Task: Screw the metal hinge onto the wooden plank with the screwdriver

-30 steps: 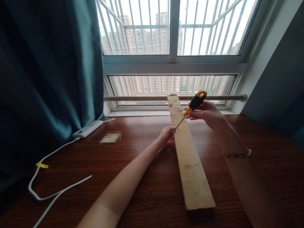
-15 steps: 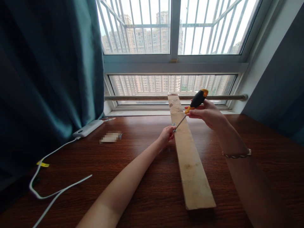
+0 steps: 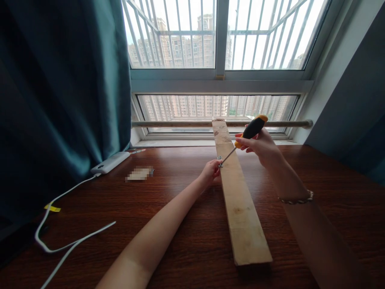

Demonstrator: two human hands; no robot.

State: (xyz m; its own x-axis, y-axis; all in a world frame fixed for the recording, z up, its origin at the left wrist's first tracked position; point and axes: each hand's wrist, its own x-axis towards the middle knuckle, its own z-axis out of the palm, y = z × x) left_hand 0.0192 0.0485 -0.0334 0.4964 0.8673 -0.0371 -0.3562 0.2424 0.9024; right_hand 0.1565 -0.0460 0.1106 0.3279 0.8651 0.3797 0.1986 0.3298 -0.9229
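Observation:
My right hand (image 3: pixel 261 144) is closed around a screwdriver (image 3: pixel 254 126) with a black and yellow handle. Its metal shaft slants down to the left, and the tip meets a small metal fitting (image 3: pixel 219 159) at the left edge of a long wooden board (image 3: pixel 240 200). Pinched at that fitting are the fingers of my left hand (image 3: pixel 209 171), which partly cover it; its exact kind is too small to make out. The board runs away from me, its far end by the window rail.
The board lies over a dark wooden surface (image 3: pixel 168 192). A metal rail (image 3: pixel 174 125) crosses below the window. To the left are a white power strip (image 3: pixel 111 162), its white cable (image 3: pixel 66 192), a yellow tag (image 3: pixel 53 208), a blurred-out pale item (image 3: pixel 140 174) and a dark curtain (image 3: pixel 66 80).
My right hand has turned a little, and the screwdriver handle has tipped lower to the right. The tip stays at the metal fitting, and my left hand keeps its place.

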